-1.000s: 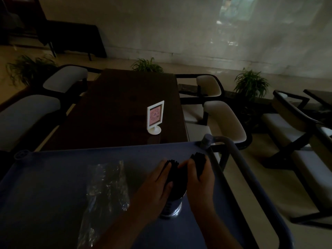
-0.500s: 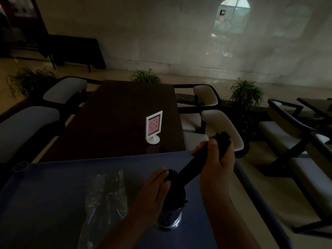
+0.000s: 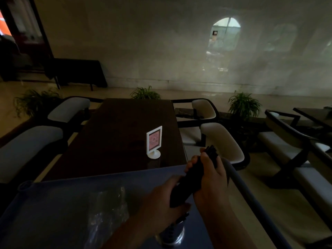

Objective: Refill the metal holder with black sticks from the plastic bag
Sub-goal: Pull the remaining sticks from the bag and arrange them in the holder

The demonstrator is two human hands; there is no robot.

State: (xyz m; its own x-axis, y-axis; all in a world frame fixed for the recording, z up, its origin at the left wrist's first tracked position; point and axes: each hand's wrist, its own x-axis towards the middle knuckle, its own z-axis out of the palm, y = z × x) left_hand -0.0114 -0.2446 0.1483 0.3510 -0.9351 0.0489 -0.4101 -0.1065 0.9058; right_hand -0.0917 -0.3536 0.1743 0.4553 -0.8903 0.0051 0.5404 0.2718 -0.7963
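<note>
**Both hands on a bundle of black sticks above the metal holder**

Dim scene, head view. Right hand (image 3: 211,174), centre-right of frame, is closed around a bundle of black sticks (image 3: 190,178); the bundle's top end pokes out above the fist, tilted toward the upper right. Left hand (image 3: 161,200), lower centre, fingers curled around the lower end of the same bundle; thumb sits under the bottom end. Bundle runs diagonally from lower left to upper right, held in the air between the two hands.

Metal holder (image 3: 171,234) stands upright at the bottom centre of the frame, just below the left hand, on the blue cart top (image 3: 53,203). A few dark stick tips show at its mouth; how full it is, cannot tell. Bundle is above the holder; whether it touches the rim is hidden by the left hand.

Plastic bag (image 3: 107,211), clear and crumpled, lies flat on the cart top to the left of the holder, lower-left centre of frame, apart from both hands. Contents too dark to make out.

Grey cart handle (image 3: 251,198) curves down the right side, passing behind the right hand.

Beyond the cart: dark wooden counter (image 3: 116,133) in mid frame with a small white sign stand (image 3: 154,141) near its near-right corner. Pale-cushioned chairs (image 3: 221,141) on both sides, potted plants (image 3: 244,105) behind.
</note>
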